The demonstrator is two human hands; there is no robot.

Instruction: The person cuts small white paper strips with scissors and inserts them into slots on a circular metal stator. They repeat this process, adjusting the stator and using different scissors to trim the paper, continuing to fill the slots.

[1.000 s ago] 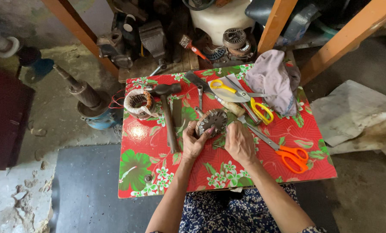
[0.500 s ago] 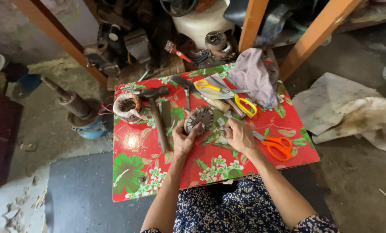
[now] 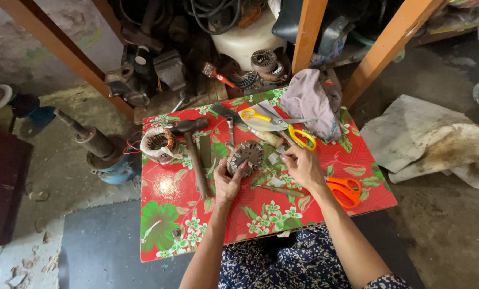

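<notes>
My left hand [image 3: 227, 181] grips a round slotted metal motor core [image 3: 247, 155], tilted up on a low table with a red flowered cover [image 3: 261, 211]. Just right of the core, my right hand [image 3: 302, 167] has its fingers pinched together on something small; what it is I cannot tell. A thin metal rod [image 3: 278, 190] lies on the cover between my wrists.
A hammer [image 3: 193, 151] and a wound stator coil [image 3: 158, 143] lie left of the core. Yellow scissors [image 3: 277, 122], orange scissors [image 3: 344, 190] and a grey cloth [image 3: 310, 104] sit right. Orange wooden posts [image 3: 309, 35], motor parts and a white tank stand behind. Crumpled cloth [image 3: 437, 144] lies on the floor right.
My head has shifted, so the table sits a little differently in view. Both hands stay at the motor core, the right one drawn slightly away from it.
</notes>
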